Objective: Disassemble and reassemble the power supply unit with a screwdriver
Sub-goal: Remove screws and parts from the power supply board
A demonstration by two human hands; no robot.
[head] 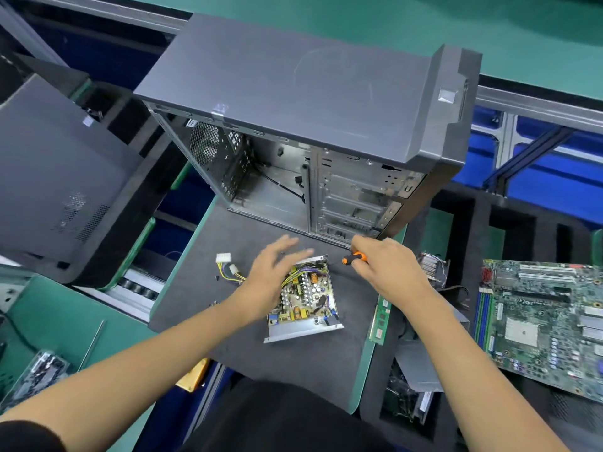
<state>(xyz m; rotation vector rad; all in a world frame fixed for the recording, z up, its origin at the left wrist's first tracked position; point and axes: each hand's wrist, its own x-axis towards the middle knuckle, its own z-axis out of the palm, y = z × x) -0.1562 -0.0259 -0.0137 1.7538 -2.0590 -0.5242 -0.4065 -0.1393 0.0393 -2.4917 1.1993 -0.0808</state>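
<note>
The opened power supply unit (306, 301) lies on the dark mat (293, 363), its circuit board and coloured wires exposed inside a silver metal tray. Its cable bundle with white connectors (226, 264) trails to the left. My left hand (274, 272) hovers flat with straight fingers over the unit's upper left part; whether it touches is unclear. My right hand (381, 265) grips an orange-and-black screwdriver (354, 257) by the handle, just beyond the unit's far right corner. The screwdriver's shaft is hidden.
An empty grey computer case (310, 102) stands upright behind the mat. A motherboard (541, 321) lies at the right, a heatsink (430, 265) and a RAM stick (380, 318) near the mat's right edge. A case side panel (55, 177) leans at the left.
</note>
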